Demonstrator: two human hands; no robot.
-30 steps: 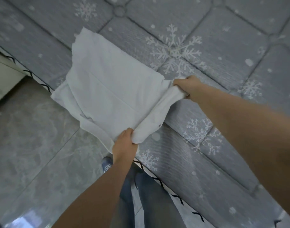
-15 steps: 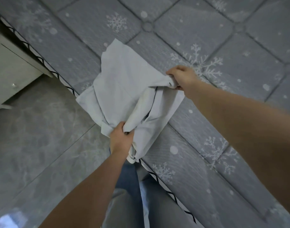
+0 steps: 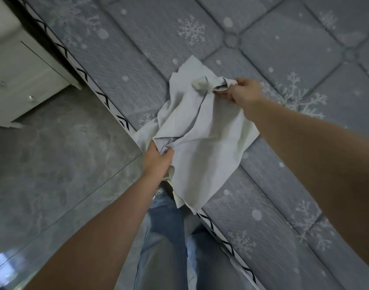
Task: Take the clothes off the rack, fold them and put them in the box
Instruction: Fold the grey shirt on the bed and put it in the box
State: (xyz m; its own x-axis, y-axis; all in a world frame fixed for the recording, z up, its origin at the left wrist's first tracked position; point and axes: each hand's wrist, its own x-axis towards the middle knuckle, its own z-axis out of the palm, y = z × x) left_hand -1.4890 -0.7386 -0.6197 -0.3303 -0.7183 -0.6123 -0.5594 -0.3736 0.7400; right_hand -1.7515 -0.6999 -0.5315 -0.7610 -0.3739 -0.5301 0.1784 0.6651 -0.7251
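Observation:
A white garment (image 3: 202, 141) hangs crumpled between my two hands above the edge of a grey snowflake-patterned mattress (image 3: 263, 49). My left hand (image 3: 157, 162) grips its near side, close to the mattress border. My right hand (image 3: 242, 92) pinches a bunched far corner, lifted off the surface. The lower part of the garment droops over the mattress edge toward my legs. No rack or box is in view.
A white bedside cabinet (image 3: 18, 80) with small knobs stands at the upper left. Grey marbled floor tiles (image 3: 53, 164) fill the left. My legs in blue jeans (image 3: 164, 237) stand against the mattress edge with its black zigzag trim (image 3: 104, 99).
The garment lay flat and half folded on the mattress a second ago. Both hands have since lifted it, and it now hangs bunched and doubled over between them.

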